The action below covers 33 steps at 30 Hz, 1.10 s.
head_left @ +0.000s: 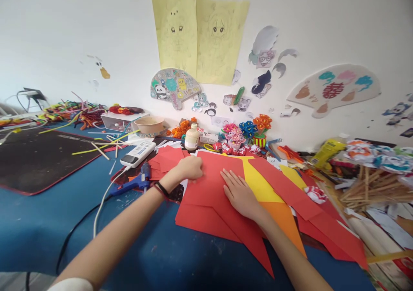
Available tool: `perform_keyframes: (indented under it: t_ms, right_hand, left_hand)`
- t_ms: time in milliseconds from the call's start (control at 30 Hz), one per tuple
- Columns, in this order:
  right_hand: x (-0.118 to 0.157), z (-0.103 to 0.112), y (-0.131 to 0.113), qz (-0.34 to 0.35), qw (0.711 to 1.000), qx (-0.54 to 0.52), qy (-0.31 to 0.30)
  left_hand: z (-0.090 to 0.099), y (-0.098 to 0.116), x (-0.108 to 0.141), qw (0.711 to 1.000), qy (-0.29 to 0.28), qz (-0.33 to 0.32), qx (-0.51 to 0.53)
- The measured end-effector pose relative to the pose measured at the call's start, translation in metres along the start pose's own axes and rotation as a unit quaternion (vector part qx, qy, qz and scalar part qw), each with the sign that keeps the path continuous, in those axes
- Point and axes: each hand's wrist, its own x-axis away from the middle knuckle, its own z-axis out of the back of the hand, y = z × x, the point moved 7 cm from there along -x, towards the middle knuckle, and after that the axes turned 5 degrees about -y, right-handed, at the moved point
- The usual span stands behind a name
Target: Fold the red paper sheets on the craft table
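Red paper sheets (206, 190) lie overlapping at the centre of the blue-covered table. My left hand (190, 168) is at their upper left edge, fingers curled in; whatever it may hold is hidden and slightly blurred. My right hand (239, 192) rests flat on the red paper with its fingers spread. Yellow paper (260, 181) and orange paper (284, 222) show from beneath on the right. A smaller stack of red pieces (169, 158) sits just left of my left hand.
A blue glue gun (135, 182) and a white power bank (138, 154) with a cable lie to the left. Behind the paper stand a cream bottle (192, 137) and craft flowers (248, 128). More red strips (316, 209) and wooden sticks (364, 187) are at right.
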Motion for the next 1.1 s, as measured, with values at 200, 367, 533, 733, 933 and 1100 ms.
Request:
perform_keyframes:
  t_ms: [200, 367, 533, 733, 933, 1100]
  right_hand:
    - [0.000, 0.001, 0.003, 0.006, 1.000, -0.021, 0.002]
    - [-0.010, 0.027, 0.004, 0.011, 0.997, -0.053, 0.059]
    - [-0.046, 0.042, -0.002, 0.005, 0.987, -0.157, 0.031]
    - [-0.079, 0.005, 0.005, -0.092, 0.948, -0.189, -0.238]
    - [-0.083, -0.005, 0.006, -0.134, 0.892, -0.232, -0.364]
    - [-0.081, -0.004, 0.008, -0.154, 0.874, -0.249, -0.386]
  left_hand:
    - [-0.041, 0.024, -0.002, 0.987, -0.020, -0.122, 0.098]
    - [-0.042, 0.013, -0.002, 0.989, 0.074, -0.114, 0.055]
    - [-0.042, 0.013, -0.001, 0.989, 0.111, -0.093, 0.013]
    - [-0.044, 0.011, -0.002, 0.991, 0.108, -0.081, 0.013]
    - [-0.044, 0.010, -0.001, 0.991, 0.122, -0.058, 0.002]
    - [-0.045, 0.011, -0.001, 0.991, 0.119, -0.060, -0.010]
